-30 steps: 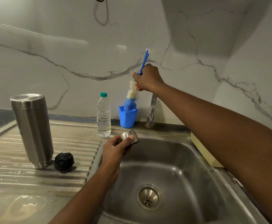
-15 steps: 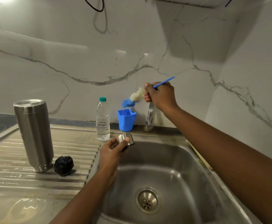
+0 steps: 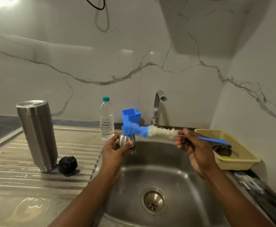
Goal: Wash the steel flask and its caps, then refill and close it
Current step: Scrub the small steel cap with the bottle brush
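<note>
The left hand [image 3: 116,154] clasps the small rounded steel cap [image 3: 125,141] over the steel sink [image 3: 175,171]. The right hand [image 3: 194,149] grips the blue-handled bottle brush [image 3: 152,131], bristle tip on the cap. The cylindrical steel flask [image 3: 37,135] and black stopper [image 3: 68,166] stand to the left.

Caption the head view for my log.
Over the sink, left hand holds the steel cap; right hand holds a bottle brush, tip at the cap.

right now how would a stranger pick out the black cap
Left of the sink is a ribbed drainboard with a steel flask standing on it. The black cap lies at the flask's foot, on the sink side. It is the only dark, rounded thing there; the steel cap is in the left hand.
</note>
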{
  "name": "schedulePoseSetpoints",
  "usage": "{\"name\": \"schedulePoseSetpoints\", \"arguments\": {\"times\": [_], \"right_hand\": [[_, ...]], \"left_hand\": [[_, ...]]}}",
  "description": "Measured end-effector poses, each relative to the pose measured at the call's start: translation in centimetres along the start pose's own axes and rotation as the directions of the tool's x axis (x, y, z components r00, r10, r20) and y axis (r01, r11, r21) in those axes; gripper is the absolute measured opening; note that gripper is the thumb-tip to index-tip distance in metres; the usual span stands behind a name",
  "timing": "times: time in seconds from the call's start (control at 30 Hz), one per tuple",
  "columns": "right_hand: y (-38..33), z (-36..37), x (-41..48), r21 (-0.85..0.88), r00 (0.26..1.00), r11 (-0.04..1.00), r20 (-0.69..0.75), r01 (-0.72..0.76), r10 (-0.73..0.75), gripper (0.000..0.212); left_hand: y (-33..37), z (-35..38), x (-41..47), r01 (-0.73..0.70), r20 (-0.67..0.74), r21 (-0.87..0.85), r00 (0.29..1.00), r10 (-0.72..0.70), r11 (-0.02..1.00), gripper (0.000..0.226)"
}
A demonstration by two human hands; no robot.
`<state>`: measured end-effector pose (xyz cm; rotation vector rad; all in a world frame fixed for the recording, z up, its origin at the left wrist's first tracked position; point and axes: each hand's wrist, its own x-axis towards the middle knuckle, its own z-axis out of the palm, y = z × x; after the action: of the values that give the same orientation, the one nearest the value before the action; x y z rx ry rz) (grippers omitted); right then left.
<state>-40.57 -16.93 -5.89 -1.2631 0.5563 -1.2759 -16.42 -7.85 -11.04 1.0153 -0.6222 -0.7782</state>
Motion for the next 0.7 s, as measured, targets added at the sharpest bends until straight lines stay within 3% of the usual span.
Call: {"name": "schedulePoseSetpoints", "arguments": {"times": [0.1, 0.23, 0.33, 0.57, 0.7], "right_hand": [[1.0, -0.2, -0.6, -0.040, 0.998, 0.999, 0.059, -0.030, 0.032, 0.025], [0.3, -1.5, -0.3, -0.009, 0.999, 1.000, 0.050, -0.013, 0.013, 0.026], [1.1, -1.7, -0.5, 0.018, 0.999, 0.999, 0.037, -0.037, 0.036, 0.027], [0.9, -1.7, -0.5, 0.048, 0.998, 0.997, 0.023, -0.057, 0.056, 0.025], [1.9, -1.0, -1.0, 0.034, 0.996, 0.997, 0.058, -0.069, 0.067, 0.026]], "left_hand": [[0.0, 0.4, -0.5, -0.062, 0.054, 0.103, 0.997, 0.056, 0.993, 0.053], [0.1, -0.1, -0.2, -0.102, 0.015, 0.136, 0.995, 0.101, 0.985, 0.057], [0.2, -0.3, -0.4, -0.099, 0.022, 0.177, 0.995, 0.096, 0.979, 0.068], [-0.1, -0.1, -0.4, -0.066, 0.038, 0.115, 0.997, 0.062, 0.991, 0.063], [-0.6, 0.9, -1.3, -0.066, 0.132, 0.190, 0.990, 0.042, 0.980, 0.057]]}}
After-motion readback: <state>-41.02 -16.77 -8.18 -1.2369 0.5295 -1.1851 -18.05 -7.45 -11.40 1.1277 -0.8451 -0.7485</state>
